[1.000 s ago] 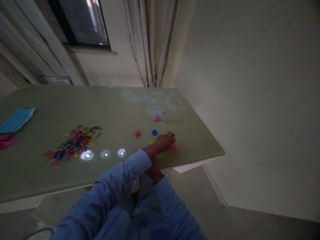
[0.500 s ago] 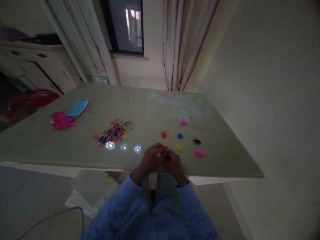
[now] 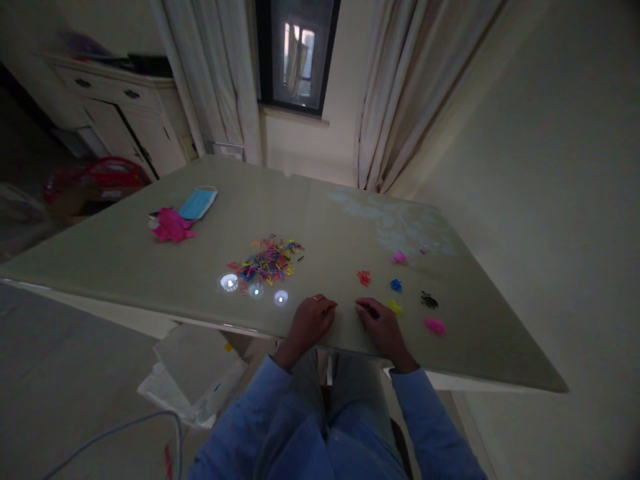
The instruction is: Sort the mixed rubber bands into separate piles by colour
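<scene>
Apart, hands (image 3: 347, 323) hover near yellow pieces (image 3: 394, 307).

No lettering, label, brand, number or sign can be read anywhere here.

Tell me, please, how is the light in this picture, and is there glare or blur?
Head view: dim light, very dark at far left; three bright glare spots on the glossy table, by the mixed pile, whose small pieces look soft; apparent wide-lens stretching toward the borders.
</scene>
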Motion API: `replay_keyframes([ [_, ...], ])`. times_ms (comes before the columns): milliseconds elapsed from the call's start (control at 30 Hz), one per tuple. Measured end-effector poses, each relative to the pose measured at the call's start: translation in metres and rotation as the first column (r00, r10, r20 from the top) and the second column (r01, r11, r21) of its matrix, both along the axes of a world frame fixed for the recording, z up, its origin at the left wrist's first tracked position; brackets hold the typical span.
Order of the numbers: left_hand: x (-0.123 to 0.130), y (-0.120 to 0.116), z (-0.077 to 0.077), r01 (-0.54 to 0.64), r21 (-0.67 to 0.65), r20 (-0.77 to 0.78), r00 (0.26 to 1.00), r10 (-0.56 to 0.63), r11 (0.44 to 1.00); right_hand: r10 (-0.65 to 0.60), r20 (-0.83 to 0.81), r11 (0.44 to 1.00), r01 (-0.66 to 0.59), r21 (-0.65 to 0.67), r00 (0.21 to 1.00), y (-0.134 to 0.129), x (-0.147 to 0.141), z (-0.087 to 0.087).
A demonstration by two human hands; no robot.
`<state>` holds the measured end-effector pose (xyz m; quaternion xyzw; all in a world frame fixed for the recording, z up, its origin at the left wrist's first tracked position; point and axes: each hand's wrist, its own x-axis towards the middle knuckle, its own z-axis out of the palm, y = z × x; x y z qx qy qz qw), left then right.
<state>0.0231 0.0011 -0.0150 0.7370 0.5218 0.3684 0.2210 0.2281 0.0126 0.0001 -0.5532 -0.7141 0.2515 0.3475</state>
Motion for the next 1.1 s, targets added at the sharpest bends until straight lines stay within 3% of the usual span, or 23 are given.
replay_keyframes([
  [100,-0.003,0.0,0.0,0.003,-0.025,0.075,0.997,-0.001,1.0,0.056,0.004,0.998,-0.056,0.028,0.998,0.016,-0.026,0.011],
  [267,-0.004,0.0,-0.001,-0.001,-0.062,0.104,0.995,0.007,0.998,0.258,0.079,0.961,-0.265,0.086,0.963,0.066,-0.087,0.022],
  [400,-0.003,-0.001,-0.003,-0.02,-0.062,0.106,0.994,0.026,0.998,0.393,0.361,0.904,-0.426,0.013,0.846,0.106,-0.13,0.021],
  [533,-0.002,0.0,-0.003,-0.038,-0.05,0.073,0.996,0.041,0.998,0.442,0.448,0.878,-0.478,-0.038,0.777,0.125,-0.153,0.014],
  [733,-0.002,0.001,-0.001,-0.037,-0.071,0.042,0.998,0.04,0.997,0.43,0.468,0.881,-0.471,-0.032,0.772,0.125,-0.158,0.008],
  [967,-0.002,0.001,-0.004,-0.036,-0.049,0.095,0.995,0.041,0.998,0.373,0.396,0.909,-0.415,0.022,0.839,0.111,-0.139,0.01],
  [1033,-0.002,0.001,-0.006,-0.04,-0.044,0.112,0.993,0.044,0.998,0.335,0.32,0.927,-0.371,0.057,0.886,0.1,-0.13,0.013],
  [1100,-0.002,0.002,-0.008,-0.055,-0.032,0.124,0.991,0.059,0.998,0.309,0.078,0.949,-0.312,0.041,0.948,0.085,-0.119,0.018],
])
